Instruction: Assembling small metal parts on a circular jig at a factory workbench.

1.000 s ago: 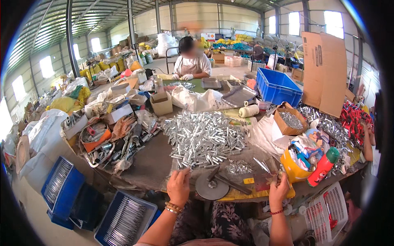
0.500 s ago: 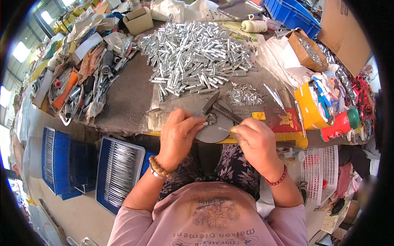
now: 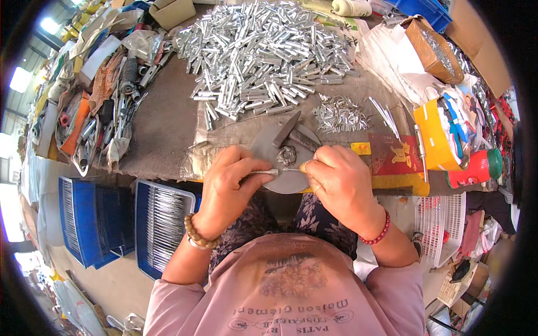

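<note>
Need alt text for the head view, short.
Seen from above, a seated person's left hand pinches a small silver metal tube while the right hand brings a thin pin to its end, over a round grey disc. Behind it on the worktable lies a heap of metal tubes.

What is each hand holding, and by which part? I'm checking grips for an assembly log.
The left hand pinches a small metal tube by its left end. The right hand holds a thin metal pin by its right end.
</note>
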Motion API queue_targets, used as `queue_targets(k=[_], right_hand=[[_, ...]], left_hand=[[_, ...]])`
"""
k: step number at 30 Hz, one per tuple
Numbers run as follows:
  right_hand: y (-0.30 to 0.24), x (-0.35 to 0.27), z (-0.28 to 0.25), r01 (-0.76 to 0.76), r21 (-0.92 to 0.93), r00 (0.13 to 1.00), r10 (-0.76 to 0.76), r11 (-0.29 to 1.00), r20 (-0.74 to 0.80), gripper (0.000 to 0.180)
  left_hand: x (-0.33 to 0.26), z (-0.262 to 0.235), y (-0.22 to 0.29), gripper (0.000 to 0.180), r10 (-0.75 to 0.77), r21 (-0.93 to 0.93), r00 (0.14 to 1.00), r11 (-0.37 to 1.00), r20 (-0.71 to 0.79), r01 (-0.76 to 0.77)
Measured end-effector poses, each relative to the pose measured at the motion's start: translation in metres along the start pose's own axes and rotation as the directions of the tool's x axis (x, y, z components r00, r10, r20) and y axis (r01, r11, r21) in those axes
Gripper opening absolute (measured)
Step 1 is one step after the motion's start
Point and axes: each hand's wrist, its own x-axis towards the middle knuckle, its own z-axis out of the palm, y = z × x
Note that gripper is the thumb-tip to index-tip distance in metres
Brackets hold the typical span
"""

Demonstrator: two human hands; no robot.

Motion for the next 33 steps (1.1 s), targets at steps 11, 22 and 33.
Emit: queue_targets(k=[11, 22, 33], right_hand=[[0.001, 0.009, 0.000, 0.031, 0.091, 0.999, -0.034, 0.995, 0.031, 0.010], [0.009, 0.011, 0.007, 0.041, 0.166, 0.999, -0.045, 0.985, 0.021, 0.008], [0.034, -0.007, -0.022, -0.178, 0.116, 0.967, 0.195, 0.977, -0.164, 0.017]], left_hand=[[-0.006, 0.008, -0.007, 0.023, 0.039, 0.028, 0.997, 0.999, -0.073, -0.037], [-0.004, 0.012, -0.007, 0.025, 0.102, 0.070, 0.991, 0.993, -0.089, -0.095], [-0.009, 0.012, -0.006, 0.029, 0.106, 0.093, 0.986, 0.991, -0.130, -0.094]])
